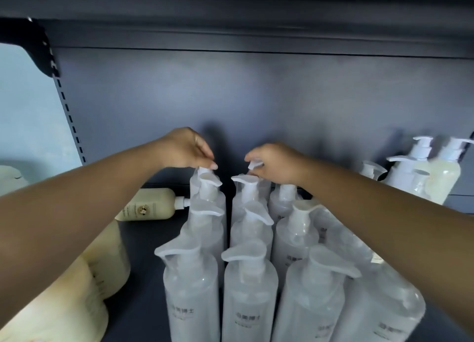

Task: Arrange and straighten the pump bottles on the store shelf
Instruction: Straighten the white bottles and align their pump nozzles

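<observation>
Several clear pump bottles (248, 287) wrapped in plastic film stand in rows on the dark shelf (143, 290), running from front to back. My left hand (187, 147) reaches to the back of the left row and pinches the pump top of the rearmost bottle (205, 173). Over the back of the middle row, my right hand (274, 162) pinches a white pump nozzle (255, 165). Both forearms stretch across the rows, and the right one hides part of the right-hand bottles.
A cream bottle (148, 204) lies on its side at the back left. Larger cream bottles (77, 290) stand at the front left. More pump bottles (423, 172) stand at the back right. The grey back panel (256, 97) closes the shelf.
</observation>
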### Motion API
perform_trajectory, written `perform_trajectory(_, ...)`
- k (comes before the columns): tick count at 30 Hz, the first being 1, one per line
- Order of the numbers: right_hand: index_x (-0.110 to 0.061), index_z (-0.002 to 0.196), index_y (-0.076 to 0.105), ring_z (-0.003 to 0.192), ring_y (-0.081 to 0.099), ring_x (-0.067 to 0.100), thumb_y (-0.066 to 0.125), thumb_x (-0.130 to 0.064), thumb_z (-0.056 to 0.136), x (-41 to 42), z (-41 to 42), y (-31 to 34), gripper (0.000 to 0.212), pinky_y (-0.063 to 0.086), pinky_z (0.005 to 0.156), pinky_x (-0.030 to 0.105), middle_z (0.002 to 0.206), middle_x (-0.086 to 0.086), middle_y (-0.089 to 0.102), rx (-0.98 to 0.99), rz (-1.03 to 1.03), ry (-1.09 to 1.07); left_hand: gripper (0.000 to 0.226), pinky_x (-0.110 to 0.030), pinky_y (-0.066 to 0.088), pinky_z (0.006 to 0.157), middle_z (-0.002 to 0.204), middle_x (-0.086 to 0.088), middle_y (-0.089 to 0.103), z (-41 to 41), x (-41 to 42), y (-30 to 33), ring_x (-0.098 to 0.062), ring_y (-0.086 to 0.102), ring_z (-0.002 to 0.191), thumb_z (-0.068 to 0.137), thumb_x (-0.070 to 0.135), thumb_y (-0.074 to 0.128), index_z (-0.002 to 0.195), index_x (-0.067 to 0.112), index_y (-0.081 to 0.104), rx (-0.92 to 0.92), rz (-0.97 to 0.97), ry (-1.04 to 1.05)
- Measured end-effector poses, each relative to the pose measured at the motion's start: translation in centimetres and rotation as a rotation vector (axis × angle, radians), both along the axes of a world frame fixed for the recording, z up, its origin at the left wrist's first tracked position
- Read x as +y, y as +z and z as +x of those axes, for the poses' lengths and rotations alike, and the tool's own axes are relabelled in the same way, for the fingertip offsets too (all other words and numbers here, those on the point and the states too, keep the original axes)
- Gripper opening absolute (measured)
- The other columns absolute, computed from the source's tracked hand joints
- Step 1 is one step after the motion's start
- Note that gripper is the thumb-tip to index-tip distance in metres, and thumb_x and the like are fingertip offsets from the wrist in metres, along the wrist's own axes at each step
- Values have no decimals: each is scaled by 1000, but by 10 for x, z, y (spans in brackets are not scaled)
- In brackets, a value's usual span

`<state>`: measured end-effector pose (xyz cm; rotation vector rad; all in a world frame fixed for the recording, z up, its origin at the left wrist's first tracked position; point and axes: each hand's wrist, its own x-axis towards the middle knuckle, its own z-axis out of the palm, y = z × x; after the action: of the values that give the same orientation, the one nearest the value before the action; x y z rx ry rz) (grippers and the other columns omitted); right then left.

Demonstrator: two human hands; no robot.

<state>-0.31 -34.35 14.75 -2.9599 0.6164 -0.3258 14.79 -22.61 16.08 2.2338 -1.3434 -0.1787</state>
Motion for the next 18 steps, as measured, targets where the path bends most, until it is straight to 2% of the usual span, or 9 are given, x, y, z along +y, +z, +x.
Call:
perform_trajectory(2,1,117,57,116,52,32,55,-16,86,1,-1,1,35,40,99,40,123,18,61,-9,1,-40,12,-3,43,60,76,10,64,1,5,4,-5,59,74,72,24,73,81,20,68,93,33,-25)
perform_trajectory(5,-2,113,60,111,55,30,54,-21,86,2,-3,1,33,45,92,33,118,15,63,-19,-17,-97,26,-14,40,86,98,4,66,8,12,6,-10,59,96,74,18,72,99,19,66,144,110,-69)
perform_trajectory(6,-3,111,61,109,55,30,54,-21,86,2,-2,1,32,45,90,32,117,14,64,-20,-23,-102,30,-16,38,88,101,3,65,10,13,6,-9,58,99,73,15,72,102,18,65,142,114,-77)
perform_trajectory(8,-3,111,62,110,55,30,55,-21,86,3,-2,0,32,46,93,34,117,14,64,-36,-22,-105,30,-10,39,80,96,3,65,13,14,4,-8,58,95,73,10,71,102,16,65,137,88,-91)
perform_trajectory(10,-3,112,61,112,55,31,55,-21,86,4,-1,-1,32,45,95,37,119,15,64,-80,-18,-110,28,-4,40,72,88,6,65,14,12,1,-2,60,83,74,10,71,101,13,66,119,52,-95)
perform_trajectory(13,-6,116,59,110,57,30,52,-22,89,6,-4,0,32,45,92,32,119,13,64,-224,-9,-127,27,3,39,61,91,0,65,14,6,-2,13,55,57,76,9,69,102,9,67,88,-51,-76)
perform_trajectory(15,-4,118,57,110,56,32,49,-21,91,6,-5,2,32,45,91,35,120,14,63,-337,11,-134,25,5,38,58,89,-1,67,16,3,-2,18,53,49,77,9,68,102,9,67,88,-175,-48)
perform_trajectory(18,-2,119,54,113,53,32,46,-18,92,5,-5,4,33,44,91,37,123,14,59,-426,-75,-118,20,2,41,54,55,21,65,18,5,5,16,54,47,75,7,69,95,9,68,162,-393,-12)
